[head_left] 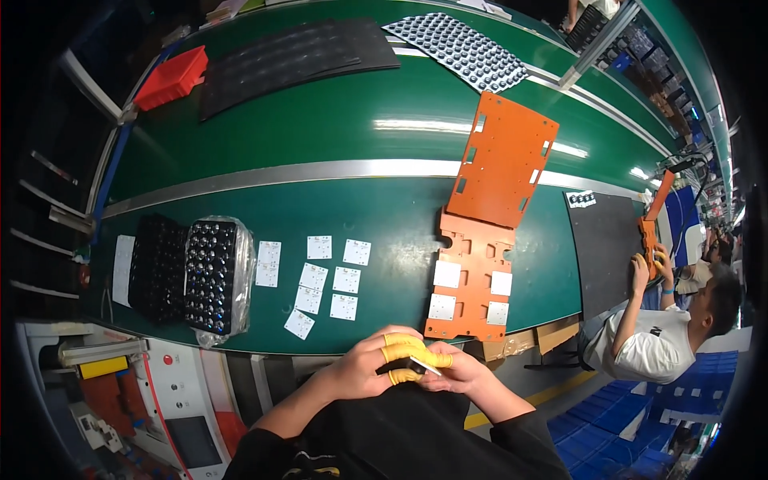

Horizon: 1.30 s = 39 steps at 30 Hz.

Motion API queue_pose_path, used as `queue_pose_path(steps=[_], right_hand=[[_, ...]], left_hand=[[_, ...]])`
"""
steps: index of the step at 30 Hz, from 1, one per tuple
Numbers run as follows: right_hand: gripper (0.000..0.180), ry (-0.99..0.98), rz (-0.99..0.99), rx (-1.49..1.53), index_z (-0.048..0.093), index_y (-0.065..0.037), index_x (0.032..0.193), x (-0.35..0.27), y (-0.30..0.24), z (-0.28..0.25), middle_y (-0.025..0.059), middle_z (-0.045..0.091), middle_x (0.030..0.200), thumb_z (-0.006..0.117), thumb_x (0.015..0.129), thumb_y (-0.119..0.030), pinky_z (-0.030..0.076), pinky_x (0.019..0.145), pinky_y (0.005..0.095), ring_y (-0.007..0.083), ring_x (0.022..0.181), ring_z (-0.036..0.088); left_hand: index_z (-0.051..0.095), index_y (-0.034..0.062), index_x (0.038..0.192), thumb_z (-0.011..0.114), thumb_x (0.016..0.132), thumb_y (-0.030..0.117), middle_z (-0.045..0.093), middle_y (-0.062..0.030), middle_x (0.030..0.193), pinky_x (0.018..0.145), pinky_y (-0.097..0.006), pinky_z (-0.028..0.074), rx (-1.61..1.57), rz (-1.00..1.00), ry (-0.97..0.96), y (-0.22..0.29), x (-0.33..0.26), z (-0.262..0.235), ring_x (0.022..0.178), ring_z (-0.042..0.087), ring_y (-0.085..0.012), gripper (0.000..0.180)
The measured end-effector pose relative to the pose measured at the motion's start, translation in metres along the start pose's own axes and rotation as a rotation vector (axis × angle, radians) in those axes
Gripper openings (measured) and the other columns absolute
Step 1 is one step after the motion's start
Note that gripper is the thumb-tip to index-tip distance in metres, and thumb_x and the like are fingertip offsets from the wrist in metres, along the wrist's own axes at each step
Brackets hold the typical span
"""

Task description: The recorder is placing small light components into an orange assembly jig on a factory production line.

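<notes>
Close to my body, at the front edge of the green bench, my left hand (378, 364) and my right hand (454, 370) come together. Yellow finger covers wrap several fingers. Between them they grip a small white circuit board (428, 368), tilted, with a dark part against it that I cannot make out fully. Ahead and to the right lies an orange fixture base (470, 300) with several white boards seated in it. Its orange slotted lid (506, 164) is swung back, away from me. Loose white square boards (346, 280) lie in rough columns to the left.
A plastic-wrapped black tray of shiny domes (214, 276) sits left, beside another black tray (156, 268). Across the rail (304, 172) are black mats (280, 68), a red bin (172, 78) and a sheet of round dark parts (460, 50). A co-worker (660, 328) handles another orange fixture at right.
</notes>
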State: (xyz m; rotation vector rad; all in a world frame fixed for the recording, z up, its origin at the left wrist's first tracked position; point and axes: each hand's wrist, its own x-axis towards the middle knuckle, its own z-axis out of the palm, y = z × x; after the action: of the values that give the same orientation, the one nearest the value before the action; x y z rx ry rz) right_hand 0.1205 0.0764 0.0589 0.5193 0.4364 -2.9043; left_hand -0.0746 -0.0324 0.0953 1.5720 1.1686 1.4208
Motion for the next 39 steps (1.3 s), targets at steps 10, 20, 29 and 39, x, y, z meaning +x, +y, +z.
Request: queue_pose_path(steps=[10, 20, 29, 39], right_hand=[[0.023, 0.444, -0.451, -0.459, 0.056, 0.004, 0.104, 0.014, 0.003, 0.049, 0.0135, 0.064, 0.085, 0.052, 0.100, -0.018, 0.048, 0.054, 0.0233, 0.0152, 0.059, 0.061], [0.033, 0.500, -1.166, -1.509, 0.062, 0.003, 0.107, 0.035, 0.011, 0.086, 0.0153, 0.063, 0.103, 0.075, 0.076, 0.004, 0.054, 0.071, 0.0281, 0.0217, 0.081, 0.067], [0.027, 0.497, -1.142, -1.456, 0.062, 0.002, 0.096, 0.030, 0.010, 0.095, 0.0148, 0.066, 0.097, 0.076, 0.073, 0.005, 0.054, 0.068, 0.0304, 0.0251, 0.080, 0.067], [0.024, 0.491, -1.188, -1.530, 0.063, 0.004, 0.092, 0.028, 0.018, 0.102, 0.0128, 0.064, 0.096, 0.073, 0.072, 0.010, 0.053, 0.068, 0.0284, 0.0220, 0.075, 0.064]], left_hand=[[0.057, -0.0087, 0.111, 0.071, 0.081, -0.006, 0.059, -0.0109, 0.105, 0.088, -0.031, 0.051, 0.020, -0.230, 0.369, 0.007, -0.017, 0.001, 0.096, 0.063, -0.0184, 0.033], [0.060, -0.0114, 0.107, 0.071, 0.081, -0.005, 0.064, -0.0136, 0.104, 0.084, -0.028, 0.053, -0.030, -0.274, 0.559, 0.027, -0.028, 0.007, 0.095, 0.065, -0.0175, 0.028], [0.065, -0.0092, 0.104, 0.067, 0.084, -0.003, 0.068, -0.0138, 0.096, 0.075, -0.028, 0.054, 0.159, -0.255, 0.492, 0.043, -0.034, -0.001, 0.089, 0.067, -0.0183, 0.020], [0.065, -0.0051, 0.098, 0.082, 0.071, 0.004, 0.069, -0.0148, 0.094, 0.077, -0.031, 0.054, 0.224, -0.127, 0.484, 0.049, -0.026, -0.012, 0.087, 0.068, -0.0235, 0.033]])
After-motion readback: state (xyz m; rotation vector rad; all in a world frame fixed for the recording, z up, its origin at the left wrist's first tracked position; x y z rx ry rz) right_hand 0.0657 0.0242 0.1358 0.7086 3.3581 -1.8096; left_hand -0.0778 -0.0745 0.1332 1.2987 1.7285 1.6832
